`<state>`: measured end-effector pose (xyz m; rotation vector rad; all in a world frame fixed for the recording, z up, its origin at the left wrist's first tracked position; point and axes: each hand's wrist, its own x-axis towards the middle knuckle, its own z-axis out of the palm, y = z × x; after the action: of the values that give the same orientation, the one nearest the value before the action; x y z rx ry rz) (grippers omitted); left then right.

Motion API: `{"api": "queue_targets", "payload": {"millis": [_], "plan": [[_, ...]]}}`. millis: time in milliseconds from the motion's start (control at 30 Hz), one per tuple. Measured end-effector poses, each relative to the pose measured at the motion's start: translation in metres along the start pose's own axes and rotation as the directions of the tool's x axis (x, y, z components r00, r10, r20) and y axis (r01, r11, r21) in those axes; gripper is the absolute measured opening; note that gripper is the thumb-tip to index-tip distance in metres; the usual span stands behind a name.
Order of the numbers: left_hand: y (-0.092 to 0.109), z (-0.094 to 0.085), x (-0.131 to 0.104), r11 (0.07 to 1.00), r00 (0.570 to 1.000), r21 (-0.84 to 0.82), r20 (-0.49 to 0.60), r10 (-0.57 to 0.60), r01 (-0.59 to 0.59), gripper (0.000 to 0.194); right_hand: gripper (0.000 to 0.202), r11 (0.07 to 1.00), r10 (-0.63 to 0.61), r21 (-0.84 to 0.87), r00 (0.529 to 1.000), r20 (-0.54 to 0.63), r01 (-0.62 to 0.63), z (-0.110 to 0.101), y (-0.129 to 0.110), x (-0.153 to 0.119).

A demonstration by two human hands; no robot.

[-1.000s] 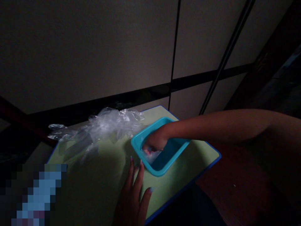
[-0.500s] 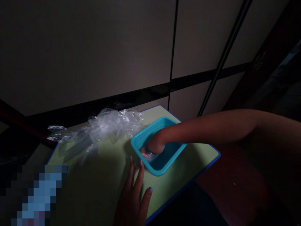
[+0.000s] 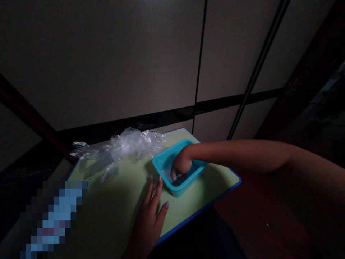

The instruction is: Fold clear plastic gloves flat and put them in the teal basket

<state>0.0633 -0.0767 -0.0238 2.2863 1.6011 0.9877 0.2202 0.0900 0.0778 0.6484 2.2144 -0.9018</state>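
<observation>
A turquoise plastic basin [image 3: 185,187] stands on the pale green tabletop [image 3: 121,194]. My right hand [image 3: 182,165] reaches down into it from the right, its fingers bent and pressed together near the bottom. What those fingers hold, if anything, is hidden by the hand and the dark. Something pale and see-through shows faintly inside, left of the fingers. My left hand [image 3: 149,212] lies on the tabletop just in front of the basin, fingers stretched and apart, holding nothing. Its fingertips come close to the basin's near left corner.
Crumpled clear plastic bags [image 3: 132,144] lie along the back left of the table, beside the basin. Behind the table rises a cabinet with pale panels [image 3: 129,64]. A blurred blue patch [image 3: 61,212] covers the lower left. The table has a blue edge [image 3: 199,216].
My right hand has moved from the basin's left end a little toward its near side, fingers now pointing down. My left hand stays flat on the table. The camera view has shifted slightly.
</observation>
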Motion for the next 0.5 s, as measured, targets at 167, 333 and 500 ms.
{"api": "queue_targets", "payload": {"millis": [167, 333, 500], "plan": [[0.0, 0.0, 0.002, 1.0, 1.0, -0.007, -0.008, 0.001, -0.001, 0.061, 0.026, 0.997, -0.022, -0.07, 0.999, 0.03, 0.024, 0.004, -0.006, 0.008], [0.0, 0.0, 0.002, 1.0, 1.0, -0.005, 0.001, -0.003, 0.003, 0.062, 0.029, 0.999, -0.038, -0.034, 0.999, -0.023, 0.038, 0.003, -0.006, 0.013], [-0.002, 0.001, 0.002, 1.0, 1.0, -0.015, 0.015, -0.005, 0.005, 0.06, 0.038, 0.993, 0.003, 0.114, 1.0, -0.001, -0.002, -0.003, -0.004, 0.002]]}}
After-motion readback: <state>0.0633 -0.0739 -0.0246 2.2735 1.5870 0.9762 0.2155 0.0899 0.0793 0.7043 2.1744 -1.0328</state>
